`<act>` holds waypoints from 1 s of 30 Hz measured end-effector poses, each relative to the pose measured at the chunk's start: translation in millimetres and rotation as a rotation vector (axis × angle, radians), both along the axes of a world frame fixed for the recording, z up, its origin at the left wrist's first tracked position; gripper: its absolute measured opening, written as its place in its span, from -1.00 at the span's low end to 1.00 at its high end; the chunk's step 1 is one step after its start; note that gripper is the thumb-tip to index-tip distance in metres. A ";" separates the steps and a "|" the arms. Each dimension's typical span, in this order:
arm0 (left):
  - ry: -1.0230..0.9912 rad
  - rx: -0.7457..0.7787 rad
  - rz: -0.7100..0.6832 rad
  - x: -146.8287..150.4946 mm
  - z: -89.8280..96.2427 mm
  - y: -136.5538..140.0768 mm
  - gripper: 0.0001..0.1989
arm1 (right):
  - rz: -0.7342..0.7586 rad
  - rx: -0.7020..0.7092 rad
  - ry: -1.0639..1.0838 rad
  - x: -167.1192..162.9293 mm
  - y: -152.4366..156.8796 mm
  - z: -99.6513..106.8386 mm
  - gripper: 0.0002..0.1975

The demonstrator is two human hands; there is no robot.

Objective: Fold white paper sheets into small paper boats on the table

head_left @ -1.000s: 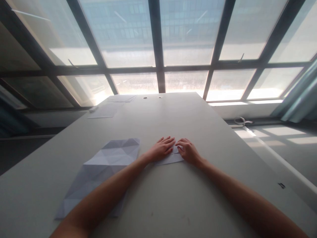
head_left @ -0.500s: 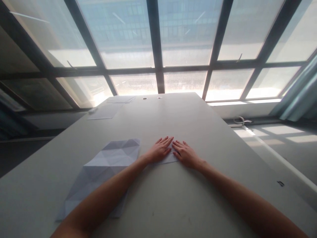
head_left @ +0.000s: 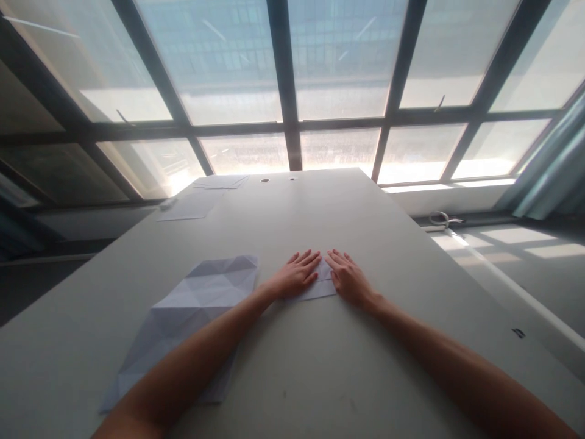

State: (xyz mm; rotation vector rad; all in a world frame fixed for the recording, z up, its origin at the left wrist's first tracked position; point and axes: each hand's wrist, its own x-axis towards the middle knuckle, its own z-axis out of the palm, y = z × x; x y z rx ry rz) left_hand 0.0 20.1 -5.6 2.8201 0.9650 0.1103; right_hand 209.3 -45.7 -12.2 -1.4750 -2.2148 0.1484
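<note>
A small folded white paper (head_left: pixel 321 289) lies flat on the table, partly hidden under my hands. My left hand (head_left: pixel 299 274) rests flat on its left part with the fingers stretched out. Along the paper's right side is my right hand (head_left: pixel 350 277), palm down and fingers extended; its fingertips touch the paper's upper right edge. Between the two hands a fold line and a strip of the paper show. To the left, a larger creased sheet of paper (head_left: pixel 201 289) is spread out, with my left forearm crossing over it.
The white table (head_left: pixel 411 366) reaches toward the windows. More white sheets (head_left: pixel 192 204) lie at its far left. Two round holes (head_left: pixel 265 180) are near the far edge. A small dark mark (head_left: pixel 518 333) is at the right. A coiled cable (head_left: pixel 441 219) lies beyond the table.
My right hand has slid a little to the right, away from my left hand, and more of the folded paper shows between them. My left hand stays in place.
</note>
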 end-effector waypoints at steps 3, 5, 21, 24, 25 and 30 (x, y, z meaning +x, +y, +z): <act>-0.009 0.000 0.024 0.3 -1.5 0.0 -0.42 | 0.203 0.014 0.041 -4.2 -4.9 5.9 -0.47; -0.023 -0.010 0.033 0.0 -2.7 0.5 -0.42 | 0.285 -0.014 0.039 -6.4 -7.4 7.5 -0.49; -0.057 0.021 0.211 4.2 -5.9 9.1 -0.39 | 0.135 -0.186 -0.142 -4.5 -7.3 9.8 -0.38; -0.046 0.030 0.285 -2.4 -5.6 9.9 -0.36 | 0.091 -0.190 -0.147 -3.9 -6.1 7.1 -0.37; -0.044 0.030 0.301 -3.9 -5.2 9.9 -0.36 | 0.076 -0.189 -0.146 -3.7 -5.5 5.9 -0.37; -0.130 0.075 0.288 -1.3 -1.6 8.1 -0.44 | 0.054 -0.161 -0.133 -2.8 -3.2 1.8 -0.38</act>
